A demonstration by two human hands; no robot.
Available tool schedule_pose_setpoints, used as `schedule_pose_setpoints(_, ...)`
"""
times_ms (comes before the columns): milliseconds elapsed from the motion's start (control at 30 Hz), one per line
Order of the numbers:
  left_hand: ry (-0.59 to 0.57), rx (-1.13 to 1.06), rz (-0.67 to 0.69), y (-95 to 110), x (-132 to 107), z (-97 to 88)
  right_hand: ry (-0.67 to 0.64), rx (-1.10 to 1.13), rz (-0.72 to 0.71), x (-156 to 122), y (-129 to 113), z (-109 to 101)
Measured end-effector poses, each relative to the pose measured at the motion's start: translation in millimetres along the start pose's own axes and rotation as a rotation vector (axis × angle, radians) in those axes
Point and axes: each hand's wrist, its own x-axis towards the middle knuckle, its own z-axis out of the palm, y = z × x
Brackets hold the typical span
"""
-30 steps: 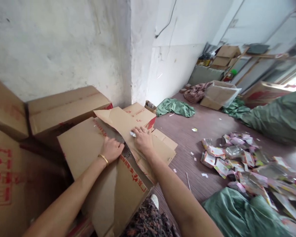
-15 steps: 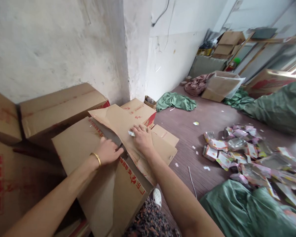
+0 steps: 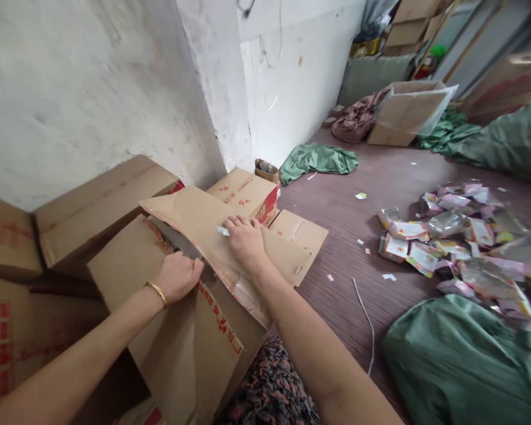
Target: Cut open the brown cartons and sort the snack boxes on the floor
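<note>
A large cardboard box (image 3: pixel 159 354) with red printing stands in front of me, its top flaps partly raised. My left hand (image 3: pixel 179 276) is closed around the inner edge of the left flap (image 3: pixel 119 260), thumb side toward the dark gap between the flaps. On the wide right flap (image 3: pixel 194 209), my right hand (image 3: pixel 246 241) lies palm down, fingers stretched and slightly bent. By its fingertips, a small white scrap (image 3: pixel 223 231) sits on the cardboard; whether the fingers grip it I cannot tell. The box's inside is mostly hidden.
More cartons (image 3: pixel 106 206) line the wall at left, and a printed carton (image 3: pixel 243 192) stands behind. A pile of crushed packaging (image 3: pixel 451 230) covers the floor at right. Nearby lie a green sack (image 3: pixel 460 354), green cloth (image 3: pixel 318 160) and a white cord (image 3: pixel 365 313).
My left hand has gone from loosely spread fingers to a closed grip on the flap edge. The right hand stays on its flap. The view has tilted down and shifted.
</note>
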Motion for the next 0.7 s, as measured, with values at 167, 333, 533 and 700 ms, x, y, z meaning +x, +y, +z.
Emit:
schedule_pose_setpoints(167, 0.070, 0.024, 0.014, -0.7, -0.9, 6.8, -0.010, 0.007, -0.008, 1.7, -0.5, -0.9)
schedule_pose_setpoints(333, 0.091, -0.030, -0.025, 0.1, -2.2, 1.6, -0.013, 0.003, -0.002, 3.3, 2.9, -0.3)
schedule_pose_setpoints(533, 0.270, -0.236, -0.289, -33.7, -73.5, -32.7, -0.024, -0.041, -0.010, 5.0, 1.5, 0.0)
schedule_pose_setpoints(700, 0.365, -0.554, -0.340, -37.3, -118.8, -42.9, -0.119, -0.014, -0.131, -12.2, -13.0, -1.8)
